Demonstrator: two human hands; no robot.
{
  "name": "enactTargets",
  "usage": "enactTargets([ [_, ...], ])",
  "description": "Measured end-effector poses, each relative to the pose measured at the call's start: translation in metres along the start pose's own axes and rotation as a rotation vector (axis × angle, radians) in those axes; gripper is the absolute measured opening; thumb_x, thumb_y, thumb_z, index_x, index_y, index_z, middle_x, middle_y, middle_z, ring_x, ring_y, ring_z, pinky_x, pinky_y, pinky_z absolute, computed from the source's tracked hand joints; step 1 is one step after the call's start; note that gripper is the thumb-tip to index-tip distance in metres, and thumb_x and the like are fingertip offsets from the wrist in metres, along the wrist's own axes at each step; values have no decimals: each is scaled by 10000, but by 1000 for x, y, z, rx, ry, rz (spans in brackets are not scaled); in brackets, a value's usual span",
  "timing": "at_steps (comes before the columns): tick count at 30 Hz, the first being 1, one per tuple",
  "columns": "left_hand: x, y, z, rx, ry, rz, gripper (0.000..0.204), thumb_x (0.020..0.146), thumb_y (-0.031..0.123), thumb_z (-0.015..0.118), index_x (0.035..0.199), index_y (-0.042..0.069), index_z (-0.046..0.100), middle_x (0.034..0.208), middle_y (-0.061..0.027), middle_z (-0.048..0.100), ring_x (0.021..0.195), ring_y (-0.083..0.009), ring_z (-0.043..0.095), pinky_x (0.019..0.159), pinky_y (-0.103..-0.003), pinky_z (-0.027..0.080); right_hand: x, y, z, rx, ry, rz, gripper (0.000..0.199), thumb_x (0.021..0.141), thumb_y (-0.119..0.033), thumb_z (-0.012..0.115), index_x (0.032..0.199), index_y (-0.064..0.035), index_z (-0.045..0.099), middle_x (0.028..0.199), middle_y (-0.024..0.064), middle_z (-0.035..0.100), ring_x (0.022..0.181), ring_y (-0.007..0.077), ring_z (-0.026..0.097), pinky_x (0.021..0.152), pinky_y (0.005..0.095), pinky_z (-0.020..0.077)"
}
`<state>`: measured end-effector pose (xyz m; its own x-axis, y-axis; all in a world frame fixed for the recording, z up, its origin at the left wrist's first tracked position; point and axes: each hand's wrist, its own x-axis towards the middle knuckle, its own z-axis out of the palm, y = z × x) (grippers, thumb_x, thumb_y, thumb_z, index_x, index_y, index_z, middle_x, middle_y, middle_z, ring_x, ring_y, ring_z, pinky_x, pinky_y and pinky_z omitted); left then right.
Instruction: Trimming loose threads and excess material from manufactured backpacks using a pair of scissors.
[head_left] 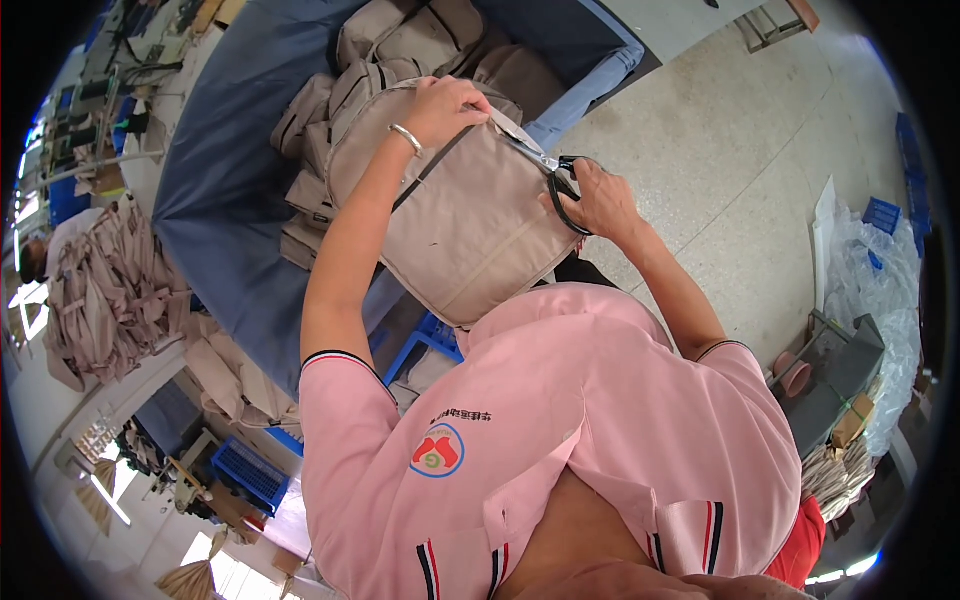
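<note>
A beige fabric bag with a dark zipper line rests against my front, over the edge of a blue cloth-lined bin. My left hand, with a bangle at the wrist, pinches the bag's upper edge near the zipper end. In my right hand are black-handled scissors, fingers through the loops. Their metal blades point up and left, reaching the bag's edge close to my left fingertips. Whether a thread lies between the blades is too small to tell.
The blue bin holds several more beige bags. Beige fabric pieces hang in a heap at the left. A blue crate stands lower left. Clear plastic sheeting and a grey box are at the right, beyond the pale floor.
</note>
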<state>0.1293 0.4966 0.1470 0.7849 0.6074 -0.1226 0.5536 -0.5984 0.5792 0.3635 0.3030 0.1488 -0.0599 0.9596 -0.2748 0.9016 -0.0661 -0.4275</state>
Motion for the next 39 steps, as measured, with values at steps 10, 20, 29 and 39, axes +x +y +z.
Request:
enactTargets([
  [10, 4, -2, -2, -3, -38, 3, 154, 869, 293, 635, 881, 154, 702, 888, 43, 640, 968, -143, 548, 1027, -352, 254, -4, -1, 14, 62, 2, 73, 661, 823, -649, 589, 962, -4, 548, 916, 217, 666, 793, 404, 655, 683, 462, 522],
  [20, 4, -3, -1, -23, -42, 14, 148, 861, 291, 639, 884, 159, 703, 867, 44, 631, 965, -142, 549, 1016, -348, 260, 1, 5, 18, 61, 76, 10, 666, 820, -634, 605, 928, 21, 550, 903, 220, 645, 777, 412, 649, 672, 470, 522],
  [29, 6, -3, -1, -23, -39, 15, 139, 859, 281, 647, 880, 156, 702, 864, 42, 630, 963, -145, 552, 1010, -346, 274, 10, -6, 10, 9, 13, 40, 654, 822, -627, 610, 934, 13, 540, 888, 217, 652, 755, 409, 651, 659, 477, 519],
  [39, -32, 17, 10, -101, 525, -72, 218, 767, 201, 723, 964, 113, 690, 1042, -43, 649, 1059, -237, 551, 958, -378, 394, 12, 18, 35, 274, 116, 218, 666, 794, -652, 640, 816, 10, 566, 733, 239, 628, 724, 435, 622, 643, 489, 473],
])
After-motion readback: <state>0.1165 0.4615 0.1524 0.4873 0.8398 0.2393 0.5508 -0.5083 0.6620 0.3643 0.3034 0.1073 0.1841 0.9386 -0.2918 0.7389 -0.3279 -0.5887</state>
